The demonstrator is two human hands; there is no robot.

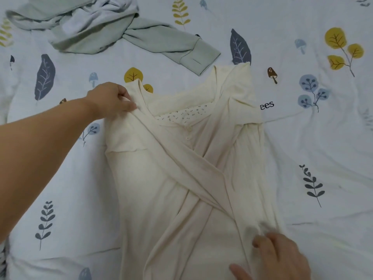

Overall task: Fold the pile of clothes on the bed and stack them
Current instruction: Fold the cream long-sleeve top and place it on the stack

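While my left hand (113, 99) pinches the cream garment (181, 178) at its ten o'clock shoulder and my right hand (282, 257) grips its four o'clock edge, I judge its long axis runs twelve to six on the bed (323, 158), left hand nearer the collar.

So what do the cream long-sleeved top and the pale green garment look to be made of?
Cream long-sleeved top: seemingly thin matte jersey knit, draping in soft folds, with buttons at the neck. Pale green garment: apparently heavier matte knit, with a stitched cuff.
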